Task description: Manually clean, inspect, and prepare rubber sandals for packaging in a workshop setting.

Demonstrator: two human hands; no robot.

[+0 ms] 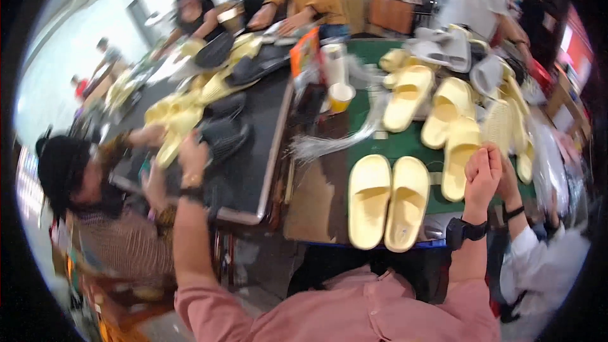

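Note:
A pair of pale yellow slide slippers stands side by side at the front of the green table surface, a left slipper (369, 202) and a right slipper (406, 204). My left hand (193, 155) reaches over the black table beside a yellow slipper (171, 144) and a black slipper (223, 140); blur hides whether its fingers grip anything. My right hand (483, 168) is closed, fingers pressed together, in front of the yellow slippers at the right. What it holds, if anything, does not show. A yellow slipper (461, 158) lies just left of it.
Yellow and grey slippers (437, 47) are heaped at the back right. A bundle of clear strands (339, 142) and a paper cup (342, 97) lie mid-table. One co-worker (82, 183) sits close at left; another person's hand (508, 183) is right beside my right hand.

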